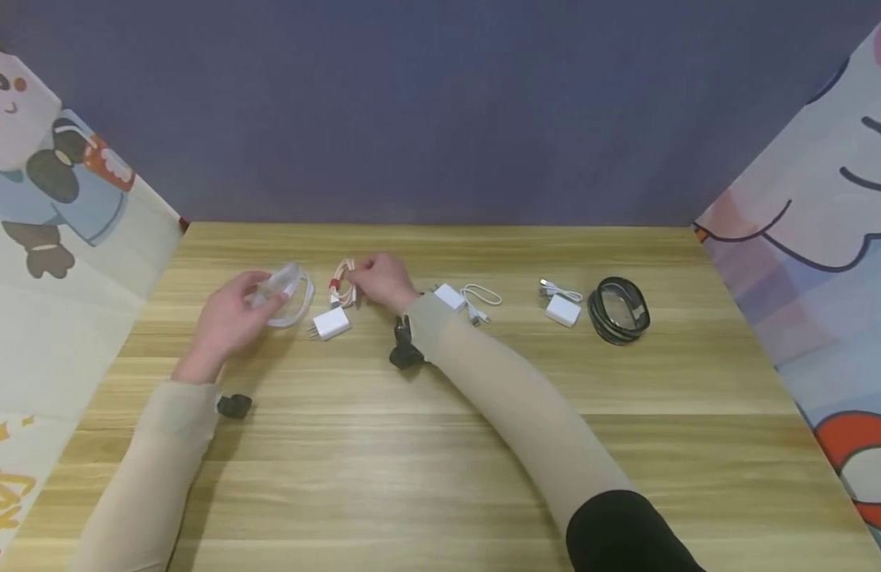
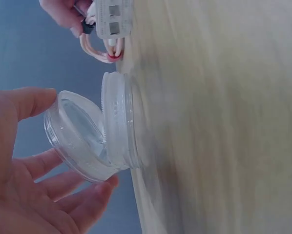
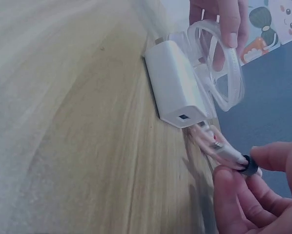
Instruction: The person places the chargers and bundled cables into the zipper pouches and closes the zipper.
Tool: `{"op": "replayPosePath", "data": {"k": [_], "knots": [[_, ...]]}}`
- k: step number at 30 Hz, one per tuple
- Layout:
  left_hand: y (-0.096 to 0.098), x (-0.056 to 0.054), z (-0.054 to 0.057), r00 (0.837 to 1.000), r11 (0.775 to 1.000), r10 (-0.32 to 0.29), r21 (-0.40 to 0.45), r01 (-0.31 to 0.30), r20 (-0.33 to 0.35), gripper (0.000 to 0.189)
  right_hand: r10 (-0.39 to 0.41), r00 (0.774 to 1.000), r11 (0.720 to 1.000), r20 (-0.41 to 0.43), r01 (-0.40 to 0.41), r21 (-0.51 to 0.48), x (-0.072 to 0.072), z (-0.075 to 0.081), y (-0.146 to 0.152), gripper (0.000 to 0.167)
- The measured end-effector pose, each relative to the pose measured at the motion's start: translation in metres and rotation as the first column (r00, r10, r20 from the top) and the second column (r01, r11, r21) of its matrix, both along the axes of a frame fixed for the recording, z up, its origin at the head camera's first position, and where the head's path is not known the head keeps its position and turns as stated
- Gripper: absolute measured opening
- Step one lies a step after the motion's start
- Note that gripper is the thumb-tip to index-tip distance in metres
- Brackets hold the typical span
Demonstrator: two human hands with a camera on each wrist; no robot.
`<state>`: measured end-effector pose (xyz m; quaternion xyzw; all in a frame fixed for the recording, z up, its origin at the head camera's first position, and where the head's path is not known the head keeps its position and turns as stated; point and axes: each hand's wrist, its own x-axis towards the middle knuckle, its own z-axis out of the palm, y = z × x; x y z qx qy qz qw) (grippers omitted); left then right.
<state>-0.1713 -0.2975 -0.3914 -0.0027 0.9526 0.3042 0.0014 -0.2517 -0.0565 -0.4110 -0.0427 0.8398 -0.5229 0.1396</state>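
On the left, my left hand [image 1: 230,316] grips the tilted-up lid [image 2: 77,134] of a clear round plastic case between thumb and fingers. The base [image 2: 117,119] of this hinged case sits on the table, its lid partly raised. My right hand [image 1: 384,280] pinches a coiled pale pink charging cable [image 1: 344,280] at its far side. A red tie shows on one part of the coil, and a dark band [image 3: 248,165] lies between my right fingertips. Just in front of the cable is a white charger plug [image 1: 330,323], its prongs pointing left.
Right of my right hand lie a second white charger [image 1: 450,297] and a short white cable [image 1: 483,295]. Farther right are another charger [image 1: 562,311] with a white cable [image 1: 560,291], and a coiled black cable [image 1: 618,311]. A dark panel [image 1: 440,111] stands behind the table.
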Motion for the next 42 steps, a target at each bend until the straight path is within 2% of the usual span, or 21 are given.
{"op": "replayPosePath", "data": {"k": [5,10,20,27,42], "knots": [[0.000,0.003,0.000,0.999,1.000,-0.009,0.010,0.010,-0.032,0.064,-0.030,0.999,0.995,0.030,0.033,-0.089,0.000,0.000,0.002,0.016],[0.002,0.003,-0.001,0.999,0.998,-0.026,0.052,0.027,-0.034,0.061,-0.061,0.997,0.989,0.057,0.068,-0.134,0.000,0.000,0.006,0.016],[0.003,0.006,-0.002,0.999,0.995,0.004,0.097,0.000,-0.032,0.058,-0.035,0.999,0.976,0.022,0.039,-0.213,0.007,0.001,0.005,0.021],[0.003,0.007,-0.003,1.000,0.996,0.014,0.092,-0.012,-0.021,0.059,-0.015,0.997,0.945,0.069,0.037,-0.325,0.014,0.001,-0.008,0.016],[0.007,0.008,-0.002,1.000,0.996,0.029,0.090,-0.029,0.003,0.060,0.005,0.993,0.936,0.117,0.037,-0.351,0.025,-0.002,-0.038,0.013]]}}
